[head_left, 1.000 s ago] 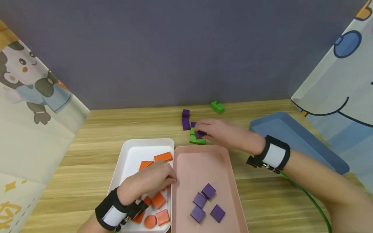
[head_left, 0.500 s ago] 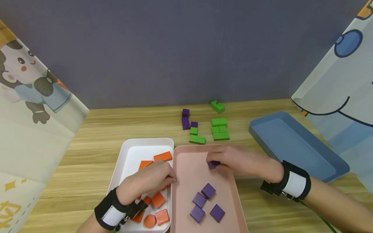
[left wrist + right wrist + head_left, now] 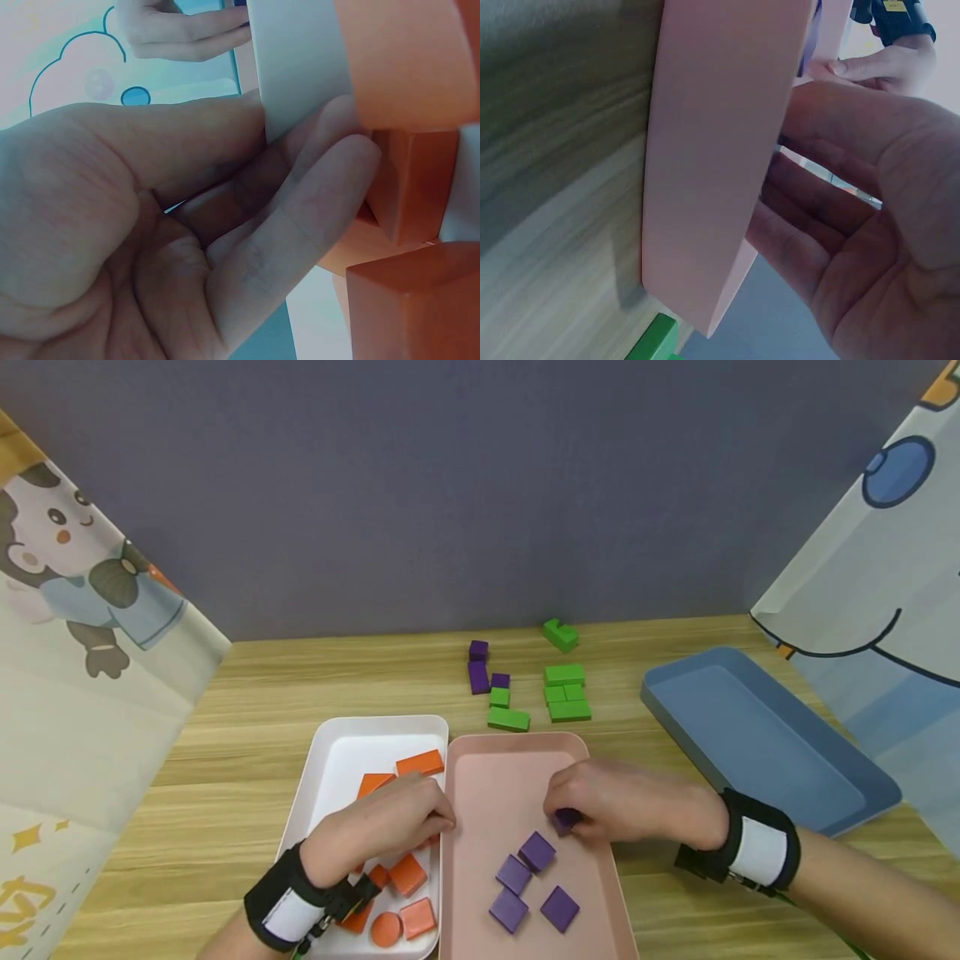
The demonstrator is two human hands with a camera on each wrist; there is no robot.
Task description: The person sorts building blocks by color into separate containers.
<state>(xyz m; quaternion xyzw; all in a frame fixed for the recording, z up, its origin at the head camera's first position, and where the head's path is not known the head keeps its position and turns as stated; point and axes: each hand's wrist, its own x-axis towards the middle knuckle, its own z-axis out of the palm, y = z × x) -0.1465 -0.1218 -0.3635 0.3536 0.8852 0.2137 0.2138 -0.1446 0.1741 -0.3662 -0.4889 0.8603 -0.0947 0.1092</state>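
My right hand (image 3: 611, 802) is low over the right side of the pink tray (image 3: 495, 793) and pinches a purple block (image 3: 566, 820). Several more purple cubes (image 3: 537, 852) lie on the tray floor close by. In the right wrist view the tray's side wall mostly hides the pinched block. Over the white tray (image 3: 341, 752), my left hand (image 3: 386, 827) has curled fingers and holds the right rim between thumb and fingers. Orange blocks (image 3: 408, 875) of several shapes lie in that tray around and partly under the hand. One orange block (image 3: 416, 184) is close behind the left fingertips.
Beyond the pink tray stand several green blocks (image 3: 567, 710) and a few purple blocks (image 3: 478, 677). A notched green block (image 3: 560, 635) lies near the grey back wall (image 3: 480, 493). An angled blue tray (image 3: 757, 727) lies at the right, and printed panels flank the table.
My right hand has come from the far blocks down into the pink tray, carrying a purple block, and has lowered it near the right wall. The left hand stays in place.
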